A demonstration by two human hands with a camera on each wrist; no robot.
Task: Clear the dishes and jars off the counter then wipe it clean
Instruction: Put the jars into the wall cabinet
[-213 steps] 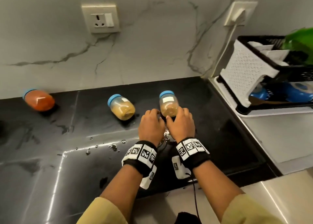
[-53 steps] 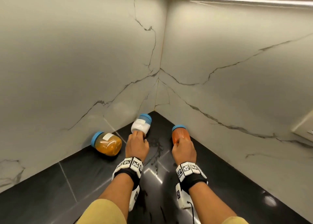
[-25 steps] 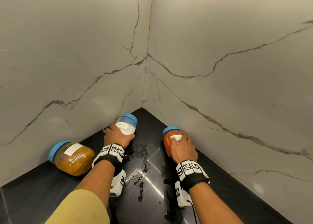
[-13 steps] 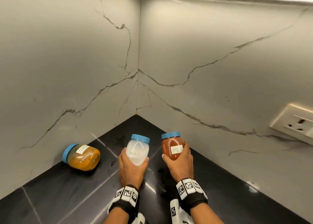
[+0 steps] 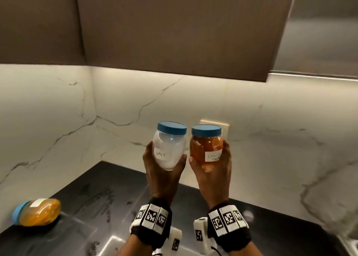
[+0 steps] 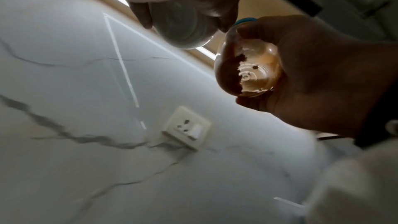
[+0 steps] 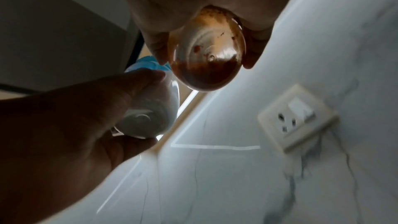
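I am looking at brown wall cabinets [image 5: 174,27] filling the upper half of the frame. A light strip [image 5: 313,76] is glowing under them at the right, washing over the white marble backsplash [image 5: 271,139] with grey veins. A wall socket [image 7: 298,117] is sitting at centre, the black countertop [image 5: 96,197] below.

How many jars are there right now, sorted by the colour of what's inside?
White contents: 1, the clear blue-lidded salt jar, held up in the left hand.
Reddish-orange contents: 1, the clear blue-lidded chilli jar, held up in the right hand.
Yellow-orange contents: 1, the blue-lidded jar lying on its side on the black counter.
Total: 3 jars.
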